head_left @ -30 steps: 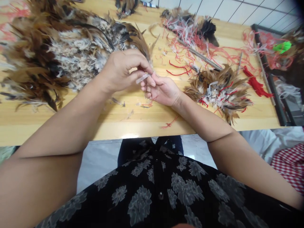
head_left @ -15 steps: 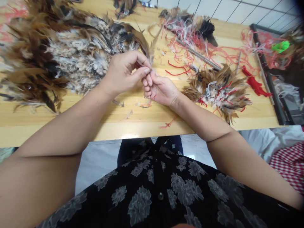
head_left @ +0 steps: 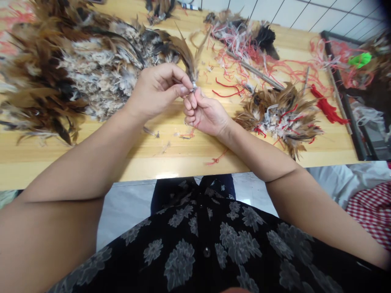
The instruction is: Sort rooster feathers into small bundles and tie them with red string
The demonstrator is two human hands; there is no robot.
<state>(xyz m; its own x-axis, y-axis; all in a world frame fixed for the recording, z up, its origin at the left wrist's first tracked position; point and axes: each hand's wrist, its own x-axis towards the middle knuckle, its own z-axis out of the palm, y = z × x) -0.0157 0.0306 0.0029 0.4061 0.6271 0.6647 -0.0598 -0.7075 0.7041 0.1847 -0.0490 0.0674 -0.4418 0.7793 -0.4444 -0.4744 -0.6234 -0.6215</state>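
Observation:
My left hand (head_left: pixel 163 89) and my right hand (head_left: pixel 207 112) meet over the table, fingertips nearly touching. A few brown feathers (head_left: pixel 192 63) rise from between them, tips pointing away from me. Their pale quill ends are pinched by my right thumb and curled fingers, and my left thumb and forefinger close on the same spot. To the left lies a large pile of brown, black and whitish feathers (head_left: pixel 100 73). Right of my hands sits a smaller heap of brown feather bunches (head_left: pixel 277 112) with red ties among them.
The wooden table (head_left: pixel 146 160) carries red strings (head_left: pixel 227 89), a bundle of red yarn (head_left: pixel 328 105) and a thin stick (head_left: pixel 256 70). Tangled pink and white strips (head_left: pixel 232 34) lie at the back. A dark-framed tray (head_left: pixel 345 97) stands at the right end.
My left fingers have loosened slightly and shifted a little up. More of the feathers and their pale base now shows above my right thumb. My right hand stays almost in place.

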